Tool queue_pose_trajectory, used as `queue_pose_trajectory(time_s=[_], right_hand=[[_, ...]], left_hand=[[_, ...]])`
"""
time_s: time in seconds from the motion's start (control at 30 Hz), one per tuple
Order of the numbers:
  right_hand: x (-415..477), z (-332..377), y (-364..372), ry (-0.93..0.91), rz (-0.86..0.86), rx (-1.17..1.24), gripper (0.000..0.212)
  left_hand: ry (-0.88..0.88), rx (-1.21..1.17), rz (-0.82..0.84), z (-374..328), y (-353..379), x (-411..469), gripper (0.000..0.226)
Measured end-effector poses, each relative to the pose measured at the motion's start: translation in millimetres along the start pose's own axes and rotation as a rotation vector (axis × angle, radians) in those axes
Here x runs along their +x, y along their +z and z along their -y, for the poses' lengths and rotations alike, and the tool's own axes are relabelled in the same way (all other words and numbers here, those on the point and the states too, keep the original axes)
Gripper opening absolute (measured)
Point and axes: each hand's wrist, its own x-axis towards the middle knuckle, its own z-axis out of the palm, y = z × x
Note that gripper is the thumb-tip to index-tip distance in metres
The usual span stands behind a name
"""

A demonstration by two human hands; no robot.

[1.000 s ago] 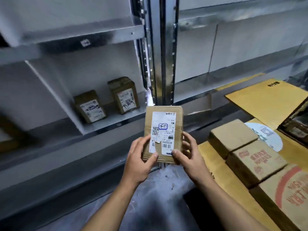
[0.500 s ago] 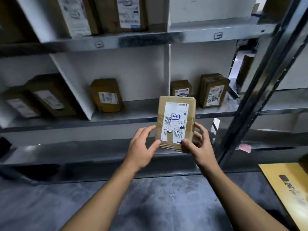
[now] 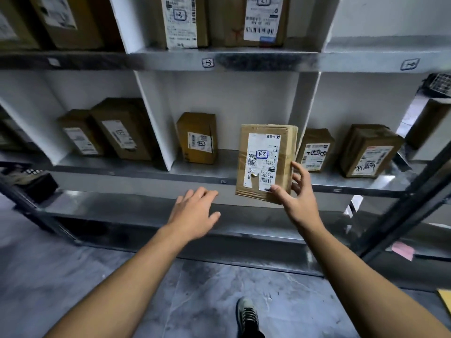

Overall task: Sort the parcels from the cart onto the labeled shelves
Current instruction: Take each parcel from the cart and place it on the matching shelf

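A flat brown cardboard parcel (image 3: 264, 162) with a white shipping label stands upright in front of the middle shelf (image 3: 205, 173). My right hand (image 3: 297, 196) grips its lower right corner, thumb on the label and fingers behind. My left hand (image 3: 195, 213) hovers lower left of the parcel, fingers apart, holding nothing. Behind the parcel is a bay between two white dividers, with one small brown box (image 3: 198, 137) standing in it.
Neighbouring bays hold more labelled boxes: two on the left (image 3: 122, 132), two on the right (image 3: 368, 152). The upper shelf (image 3: 244, 61) carries handwritten tags and taller parcels. A dark metal upright (image 3: 400, 203) slants at the right. My shoe (image 3: 247, 315) is on the grey floor.
My left hand has let go of the parcel and dropped away to the lower left. My right hand alone has carried it up and right toward the middle bay; the view swung left along the shelves.
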Motion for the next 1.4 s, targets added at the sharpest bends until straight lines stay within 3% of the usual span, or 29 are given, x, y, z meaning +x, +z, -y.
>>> queue_pose_trajectory(time_s=[0.53, 0.9, 1.4], right_hand=[[161.5, -66.0, 38.6, 0.025, 0.093, -0.173, 0.078], [199.6, -106.0, 40.0, 0.114, 0.200, -0.132, 0.087], [222.6, -118.4, 63.5, 0.282, 0.046, 0.083, 0.074]], left_hand=[[-0.042, 0.012, 0.000, 31.5, -14.4, 146.5, 0.056], [-0.098, -0.047, 0.003, 33.0, -1.4, 190.9, 0.056], [-0.069, -0.042, 0.019, 36.6, 7.9, 202.6, 0.055]])
